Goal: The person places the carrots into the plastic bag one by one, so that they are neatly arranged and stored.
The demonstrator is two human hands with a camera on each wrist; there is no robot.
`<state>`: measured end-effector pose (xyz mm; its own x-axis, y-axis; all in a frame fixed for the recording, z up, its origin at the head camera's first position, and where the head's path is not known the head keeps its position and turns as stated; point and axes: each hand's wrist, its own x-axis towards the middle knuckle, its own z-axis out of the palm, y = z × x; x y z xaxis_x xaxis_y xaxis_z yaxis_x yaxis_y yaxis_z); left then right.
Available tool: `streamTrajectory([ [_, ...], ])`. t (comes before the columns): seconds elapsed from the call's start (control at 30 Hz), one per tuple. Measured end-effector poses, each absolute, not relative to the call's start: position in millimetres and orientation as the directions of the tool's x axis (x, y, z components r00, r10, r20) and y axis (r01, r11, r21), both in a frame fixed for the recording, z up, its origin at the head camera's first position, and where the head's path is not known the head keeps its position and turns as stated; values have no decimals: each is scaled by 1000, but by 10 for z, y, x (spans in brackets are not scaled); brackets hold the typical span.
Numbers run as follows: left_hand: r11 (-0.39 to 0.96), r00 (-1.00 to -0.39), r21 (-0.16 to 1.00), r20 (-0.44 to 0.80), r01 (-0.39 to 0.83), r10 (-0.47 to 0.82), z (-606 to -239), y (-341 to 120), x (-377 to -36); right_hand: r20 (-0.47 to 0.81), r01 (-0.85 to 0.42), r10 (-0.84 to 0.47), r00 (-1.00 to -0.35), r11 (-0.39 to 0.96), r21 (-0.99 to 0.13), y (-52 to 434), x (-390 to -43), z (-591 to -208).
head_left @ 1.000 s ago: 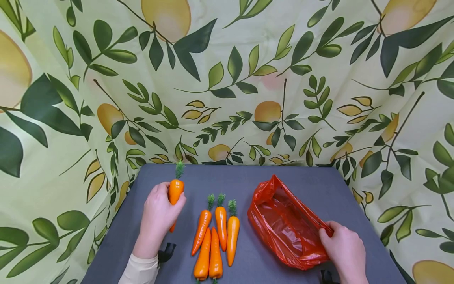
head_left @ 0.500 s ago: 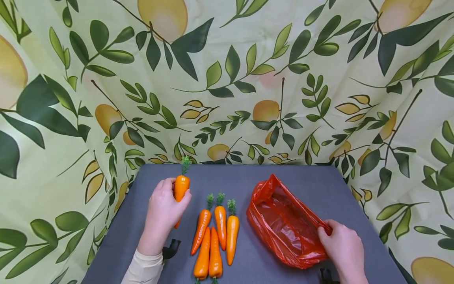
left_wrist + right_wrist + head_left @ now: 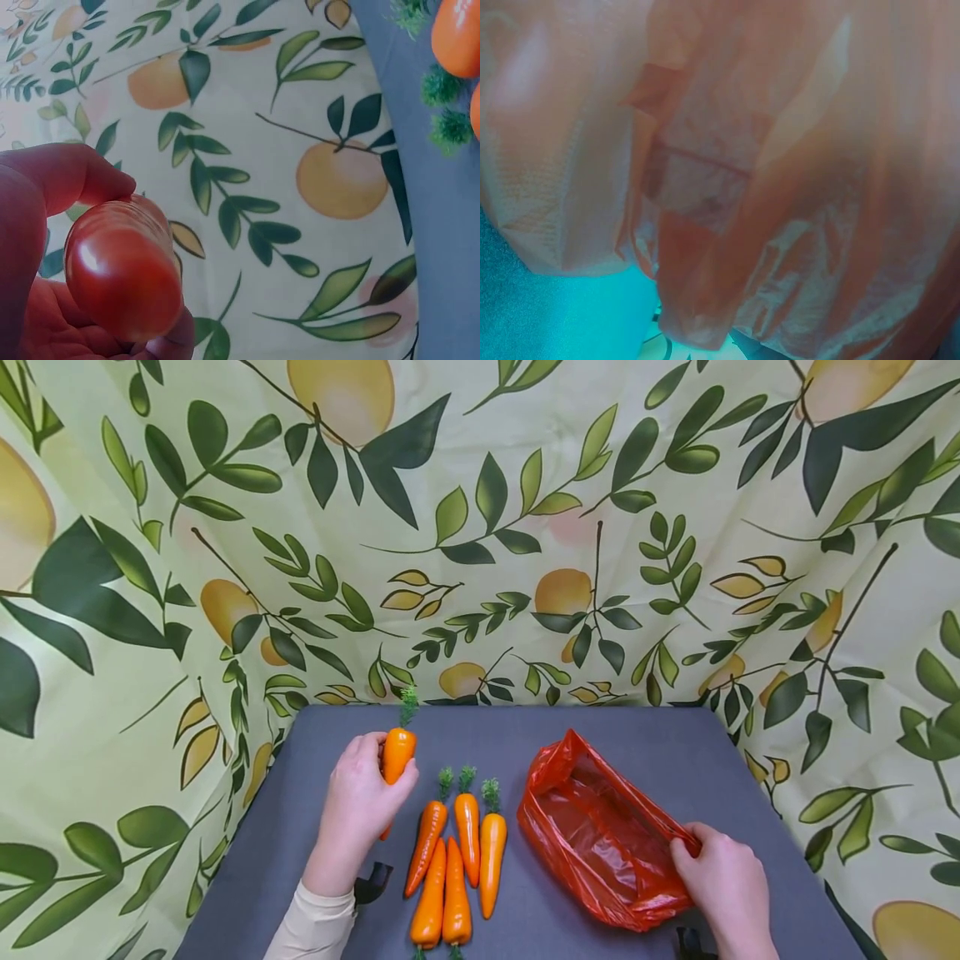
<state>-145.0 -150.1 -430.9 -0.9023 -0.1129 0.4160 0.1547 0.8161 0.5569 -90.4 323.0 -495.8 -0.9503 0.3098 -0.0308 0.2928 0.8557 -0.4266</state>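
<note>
My left hand (image 3: 364, 793) grips an orange carrot (image 3: 398, 750) with a green tuft on top, raised over the left part of the table. In the left wrist view, thumb and fingers wrap around the carrot (image 3: 124, 277), its tapered end toward the camera. At the right, my right hand (image 3: 726, 875) pinches the rim of a red plastic bag (image 3: 600, 852), whose mouth gapes upward. Only the sheer bag (image 3: 795, 187) fills most of the right wrist view; the right fingers are hidden there. Between the hands lie several more carrots (image 3: 491, 864).
The carrots lie in two rows, the front pair (image 3: 429, 914) with tips pointing away from me. A dark grey table (image 3: 480, 727) ends at a leaf-and-fruit patterned cloth (image 3: 480, 568) hung behind and along both sides. Dark wrist mounts (image 3: 373, 883) show by the wrists.
My left hand has carried the carrot to the right and slightly up and away from me. The right hand and the red bag stay nearly in place.
</note>
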Motion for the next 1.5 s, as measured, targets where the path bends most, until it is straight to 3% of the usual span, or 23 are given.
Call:
streamTrajectory([
  [0.67, 815, -917, 537, 399, 218, -18, -4323, -1234, -1412, -31, 280, 297, -954, 851, -444, 3126, -886, -4966],
  [1.5, 785, -889, 524, 453, 330, 72, -4163, -979, -1440, -45, 259, 269, -962, 851, -458, 2949, -896, -4965],
])
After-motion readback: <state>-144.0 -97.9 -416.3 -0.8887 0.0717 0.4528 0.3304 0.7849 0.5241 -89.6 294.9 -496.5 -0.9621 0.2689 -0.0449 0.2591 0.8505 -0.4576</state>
